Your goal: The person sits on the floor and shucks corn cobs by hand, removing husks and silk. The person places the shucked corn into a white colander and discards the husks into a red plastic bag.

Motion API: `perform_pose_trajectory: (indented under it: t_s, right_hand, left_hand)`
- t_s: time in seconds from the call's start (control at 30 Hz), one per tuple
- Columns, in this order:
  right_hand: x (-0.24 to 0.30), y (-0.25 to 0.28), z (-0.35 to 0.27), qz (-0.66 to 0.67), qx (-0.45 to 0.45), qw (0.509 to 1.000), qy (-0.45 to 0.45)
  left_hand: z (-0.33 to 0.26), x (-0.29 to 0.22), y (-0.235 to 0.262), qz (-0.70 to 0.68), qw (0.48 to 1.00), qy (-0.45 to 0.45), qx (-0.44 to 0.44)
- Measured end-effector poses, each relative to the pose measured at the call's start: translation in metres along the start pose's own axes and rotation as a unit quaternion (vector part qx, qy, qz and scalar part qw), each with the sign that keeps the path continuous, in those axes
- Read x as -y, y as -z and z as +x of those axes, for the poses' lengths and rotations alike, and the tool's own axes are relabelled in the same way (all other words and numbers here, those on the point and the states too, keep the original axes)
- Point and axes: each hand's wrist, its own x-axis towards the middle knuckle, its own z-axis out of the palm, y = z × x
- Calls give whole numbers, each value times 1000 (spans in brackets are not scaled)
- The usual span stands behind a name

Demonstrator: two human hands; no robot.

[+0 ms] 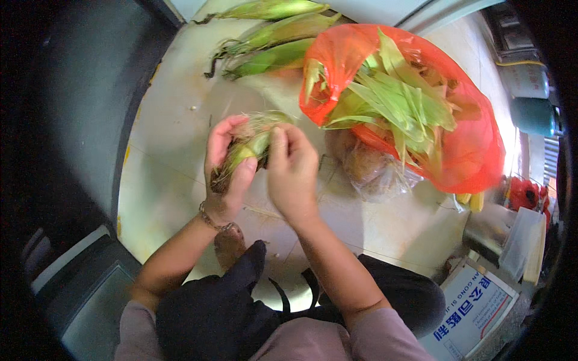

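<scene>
An ear of corn [257, 144], partly husked and trailing pale silk, lies in my left hand [232, 162], whose fingers wrap round it with the dark silk end near the wrist. My right hand [292, 165] pinches at the upper side of the ear, thumb and fingertips pressed together on the husk or silk there. Some blur hides exactly what those fingertips grip. Beyond my hands to the right, a red plastic bag [475, 144] gapes, heaped with stripped green husks [397, 99]. Several unhusked ears of corn [271, 37] rest on the floor at the far side.
Beside the red bag sits a clear plastic bag [376, 174] with brownish contents. Yellow cobs [475, 201] show under the red bag's near right edge. A printed cardboard box [475, 310] stands at the lower right. A dark grey panel [78, 108] rises along the left of the tiled floor [162, 198].
</scene>
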Motion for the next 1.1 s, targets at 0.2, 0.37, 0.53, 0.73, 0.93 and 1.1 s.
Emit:
perform_pose_trajectory:
  t_s: [0.2, 0.37, 0.53, 0.73, 0.93, 1.1]
  right_hand:
    - [19, 7, 18, 255, 23, 946, -197]
    - [46, 13, 18, -313, 139, 938, 55]
    - [42, -3, 11, -226, 265, 937, 33]
    - [-7, -23, -18, -213, 213, 949, 92]
    - [-34, 18, -67, -232, 252, 939, 46]
    - [-30, 63, -39, -493, 288, 821, 25]
  left_hand:
    - [9, 2, -2, 50, 998, -18, -30]
    - [9, -7, 10, 29, 999, -12, -14]
    - [28, -19, 15, -45, 992, 55, -104]
    - [52, 9, 53, -242, 916, 232, -222]
    - [47, 43, 85, -301, 858, 286, -303]
    - [40, 38, 58, -234, 938, 248, -69]
